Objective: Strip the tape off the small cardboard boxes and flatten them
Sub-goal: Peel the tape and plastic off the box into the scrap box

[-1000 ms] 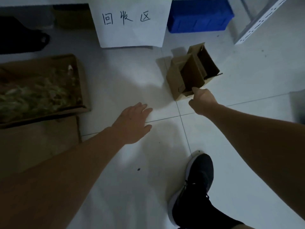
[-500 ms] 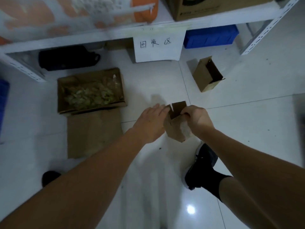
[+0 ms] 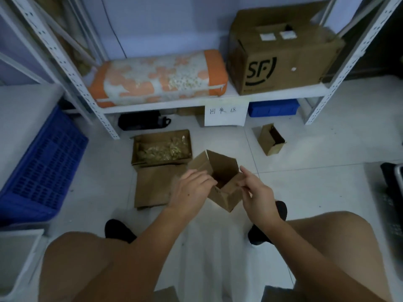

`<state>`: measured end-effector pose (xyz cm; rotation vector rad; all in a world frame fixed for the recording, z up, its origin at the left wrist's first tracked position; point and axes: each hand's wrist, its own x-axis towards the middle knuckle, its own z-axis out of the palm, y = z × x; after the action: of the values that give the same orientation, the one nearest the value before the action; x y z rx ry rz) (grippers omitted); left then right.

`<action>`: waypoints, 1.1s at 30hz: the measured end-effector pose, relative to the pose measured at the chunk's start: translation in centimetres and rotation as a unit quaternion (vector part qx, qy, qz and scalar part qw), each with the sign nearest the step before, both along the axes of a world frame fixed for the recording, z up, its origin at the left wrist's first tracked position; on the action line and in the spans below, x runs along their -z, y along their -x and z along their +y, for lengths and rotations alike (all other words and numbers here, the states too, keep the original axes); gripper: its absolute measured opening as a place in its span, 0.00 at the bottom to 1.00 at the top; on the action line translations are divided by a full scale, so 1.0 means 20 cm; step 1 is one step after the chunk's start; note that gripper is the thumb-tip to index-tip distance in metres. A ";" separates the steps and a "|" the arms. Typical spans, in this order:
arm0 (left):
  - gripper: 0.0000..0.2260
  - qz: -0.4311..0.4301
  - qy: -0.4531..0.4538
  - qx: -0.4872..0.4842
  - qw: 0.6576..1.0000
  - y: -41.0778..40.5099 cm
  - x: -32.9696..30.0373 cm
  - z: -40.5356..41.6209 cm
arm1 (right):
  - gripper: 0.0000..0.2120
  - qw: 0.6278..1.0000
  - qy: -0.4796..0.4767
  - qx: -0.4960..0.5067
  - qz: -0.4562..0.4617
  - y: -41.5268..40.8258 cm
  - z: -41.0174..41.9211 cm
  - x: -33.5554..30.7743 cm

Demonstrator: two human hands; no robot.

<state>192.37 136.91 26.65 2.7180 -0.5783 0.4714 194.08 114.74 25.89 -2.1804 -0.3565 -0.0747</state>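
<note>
While the metal shelving (image 3: 87, 92) and floor (image 3: 305, 188) frame the work area, the small cardboard box (image 3: 220, 182) is held aloft, mouth open, over the knees. Left hand (image 3: 189, 190) curls round its near-left wall; right hand (image 3: 257, 192) pinches the right flap. Risk noted: a one-sided pull may tear board rather than tape (no tape discernible). A second box (image 3: 270, 139) waits by the shelf.

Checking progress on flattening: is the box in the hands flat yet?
Not flat. The held box keeps its open, hollow shape, flaps up, gripped by left hand and right hand.
</note>
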 end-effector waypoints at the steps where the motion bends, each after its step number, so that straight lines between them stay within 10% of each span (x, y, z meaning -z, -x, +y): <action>1: 0.19 -0.011 0.009 -0.003 1.000 0.04 -0.01 0.00 | 0.14 1.000 0.009 -0.002 -0.020 0.04 0.00 -0.01; 9: 0.23 -0.042 0.036 -0.047 0.997 0.32 -0.10 0.04 | 0.67 0.973 0.011 -0.084 0.213 0.23 0.00 -0.05; 22: 0.17 -0.107 0.042 -0.080 0.990 0.39 -0.17 -0.01 | 0.60 0.965 -0.143 -0.105 0.192 0.32 0.18 -0.02; 30: 0.33 0.216 -0.012 -0.184 0.959 0.59 -0.04 0.14 | 0.53 0.922 -0.224 -0.128 0.288 0.34 0.06 -0.02; 33: 0.34 0.285 0.117 -0.188 0.933 0.65 -0.03 0.12 | 0.49 0.898 -0.241 -0.123 0.346 0.33 0.05 0.00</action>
<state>179.39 139.40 27.21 2.5479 0.1461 -0.1688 187.48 115.81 25.88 -1.5248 -0.1701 0.6718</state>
